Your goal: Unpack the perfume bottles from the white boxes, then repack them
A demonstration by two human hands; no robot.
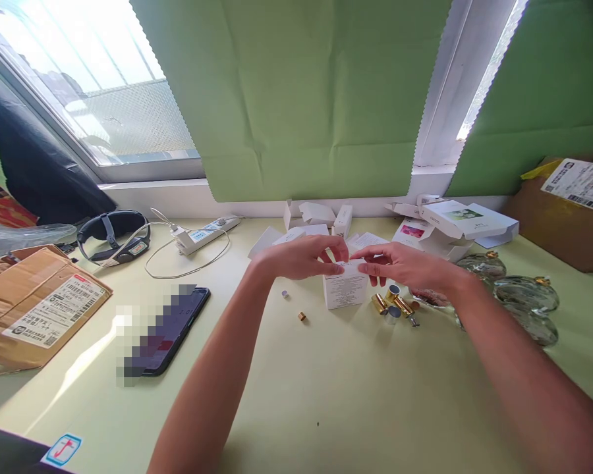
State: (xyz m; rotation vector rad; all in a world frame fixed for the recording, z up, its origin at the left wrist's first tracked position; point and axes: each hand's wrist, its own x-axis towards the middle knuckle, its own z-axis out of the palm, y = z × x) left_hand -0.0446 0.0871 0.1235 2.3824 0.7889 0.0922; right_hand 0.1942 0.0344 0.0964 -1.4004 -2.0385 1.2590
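Note:
A small white carton [344, 291] with fine print on its front stands upright on the table. At its top left edge the thumb and fingers of my left hand [306, 257] close on the carton. My right hand [400, 262] grips the top right side, its thumb near the front edge. The two hands nearly meet over the top, partly hiding it. Just right of the carton lie gold spray-pump pieces [379, 303] and a silver-rimmed cap [394, 290]. Left of it are a tiny gold piece [302, 316] and a small whitish cap [285, 294].
Glass bottles [526, 294] stand at right, partly behind my forearm. Opened white boxes [469, 220] pile up along the window. A phone [178, 336], a power strip [207, 235] with a cable, a head strap [113, 234] and a brown parcel [39, 303] lie left. A cardboard box [568, 224] is far right.

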